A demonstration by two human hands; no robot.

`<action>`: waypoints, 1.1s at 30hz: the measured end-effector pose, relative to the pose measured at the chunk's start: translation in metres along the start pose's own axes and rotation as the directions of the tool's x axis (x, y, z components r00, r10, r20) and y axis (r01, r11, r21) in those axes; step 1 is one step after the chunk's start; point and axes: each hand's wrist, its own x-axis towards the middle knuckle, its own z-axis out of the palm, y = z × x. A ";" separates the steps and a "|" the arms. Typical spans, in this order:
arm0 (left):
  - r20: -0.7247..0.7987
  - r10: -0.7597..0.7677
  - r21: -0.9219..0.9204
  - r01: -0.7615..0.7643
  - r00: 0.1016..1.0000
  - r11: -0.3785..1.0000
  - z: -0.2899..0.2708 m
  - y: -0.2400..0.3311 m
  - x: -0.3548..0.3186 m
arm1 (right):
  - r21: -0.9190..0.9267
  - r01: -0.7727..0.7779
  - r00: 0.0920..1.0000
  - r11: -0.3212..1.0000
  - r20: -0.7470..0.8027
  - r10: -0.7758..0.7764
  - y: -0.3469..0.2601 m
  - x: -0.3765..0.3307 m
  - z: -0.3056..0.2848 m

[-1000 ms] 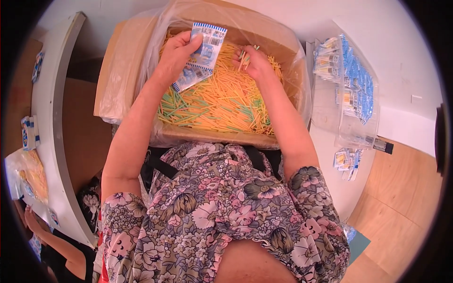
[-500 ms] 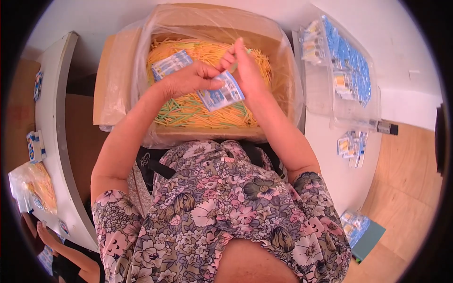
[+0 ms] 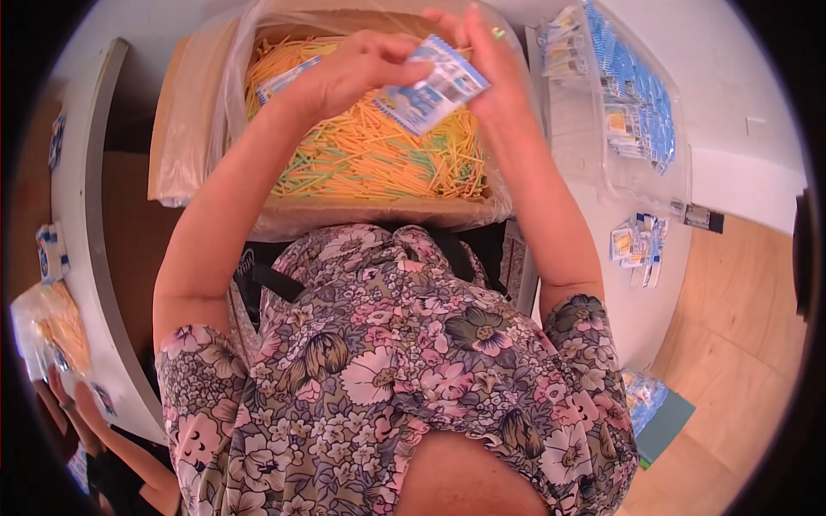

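Left hand (image 3: 357,73): fingers clamped on the edge of a blue-and-white packet (image 3: 430,96), held up over the yellow and green sticks (image 3: 370,159) in the lined carton (image 3: 370,209). Right hand (image 3: 496,82) just behind it; a green tip (image 3: 499,34) shows there, but you cannot tell how its fingers close. Best to pinch lightly, avoid creasing the film, and work over the carton so strays drop back in.
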 end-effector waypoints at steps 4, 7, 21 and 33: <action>0.178 -0.009 -0.324 0.067 0.984 0.944 0.002 -0.004 0.008 | -0.009 0.216 0.841 0.976 0.510 -0.181 -0.006 0.011 -0.025; 0.163 0.007 -0.392 0.059 0.987 0.918 0.008 -0.001 0.004 | -0.132 -0.155 0.988 0.979 -0.028 0.152 -0.026 -0.007 0.016; 0.192 0.254 0.457 -0.316 0.948 0.831 -0.020 -0.034 0.032 | -0.860 0.428 0.879 0.277 0.324 -0.351 -0.048 -0.023 0.027; 0.038 0.078 0.132 -0.083 0.996 0.988 0.010 -0.039 -0.010 | -0.794 0.244 0.961 0.558 0.119 -0.251 -0.014 -0.044 0.017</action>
